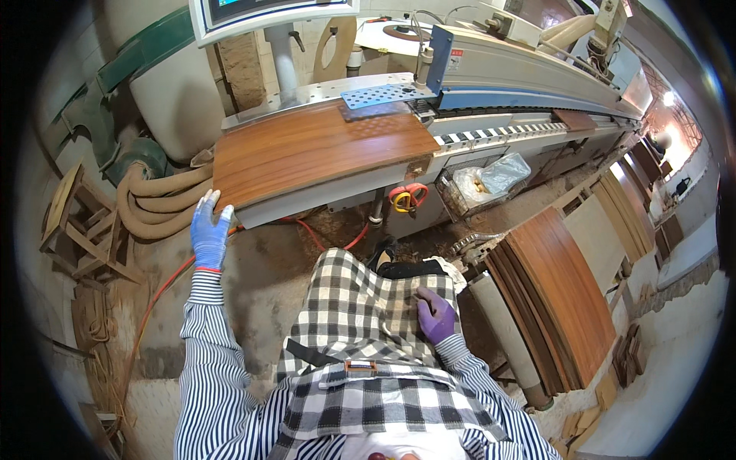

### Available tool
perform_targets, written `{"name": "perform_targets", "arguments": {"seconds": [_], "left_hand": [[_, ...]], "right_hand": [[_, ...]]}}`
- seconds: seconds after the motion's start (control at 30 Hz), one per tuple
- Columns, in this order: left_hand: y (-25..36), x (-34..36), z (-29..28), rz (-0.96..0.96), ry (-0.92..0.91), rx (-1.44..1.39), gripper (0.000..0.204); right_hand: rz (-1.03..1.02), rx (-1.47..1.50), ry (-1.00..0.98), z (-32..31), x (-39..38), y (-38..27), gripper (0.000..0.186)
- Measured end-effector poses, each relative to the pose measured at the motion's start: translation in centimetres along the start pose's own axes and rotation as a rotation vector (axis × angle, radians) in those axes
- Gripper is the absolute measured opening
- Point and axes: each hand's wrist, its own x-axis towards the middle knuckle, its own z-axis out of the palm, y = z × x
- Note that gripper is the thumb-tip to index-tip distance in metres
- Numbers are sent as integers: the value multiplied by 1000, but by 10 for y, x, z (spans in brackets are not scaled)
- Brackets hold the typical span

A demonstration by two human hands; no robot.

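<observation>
The left hand, in a blue knit glove w/ pale fingertips, is touching the near-left corner of a reddish-brown, wood-grain rectangular panel. Its fingers are reaching out fairly straight, thumb standing apart, so the grip's looking open, not clenched; can't tell if any fingertip is hooking under. Prob. it's sitting at that corner b/c a palm there can steady or push the whole board.

The right hand, in a purple glove, is resting on the black-and-white checked apron, nearer the wearer than the panel & well apart from it. Fingers are curling loosely; can't tell from here if anything's tucked inside. I'd guess it's idling, one hand being enough for now.

The panel itself is lying flat at the near end of a long grey-and-blue machine, presumably so its far edge is lining up w/ the works. A light-blue perforated plate is hanging over its far-right part; a black-and-white striped track is running off to its right. Nearer & right of it, a stack of similar brown panels is waiting, approx. within the right arm's reach, likely for convenience.
</observation>
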Motion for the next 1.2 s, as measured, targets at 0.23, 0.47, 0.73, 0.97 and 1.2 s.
{"name": "perform_targets", "arguments": {"seconds": [0.23,0.47,0.73,0.97,1.2], "left_hand": [[0,1,0,19,-6,38,45],[-1,2,-1,28,-13,35,46],[21,7,4,32,-34,137,51],[62,17,42,120,-48,287,58],[108,26,74,146,-108,350,68]], "right_hand": [[17,27,-19,1,-1,4,29],[46,9,-46,-2,0,0,29],[50,50,-38,1,-1,4,30],[145,162,33,-10,1,11,31],[-23,-222,422,-113,14,-4,31]]}}
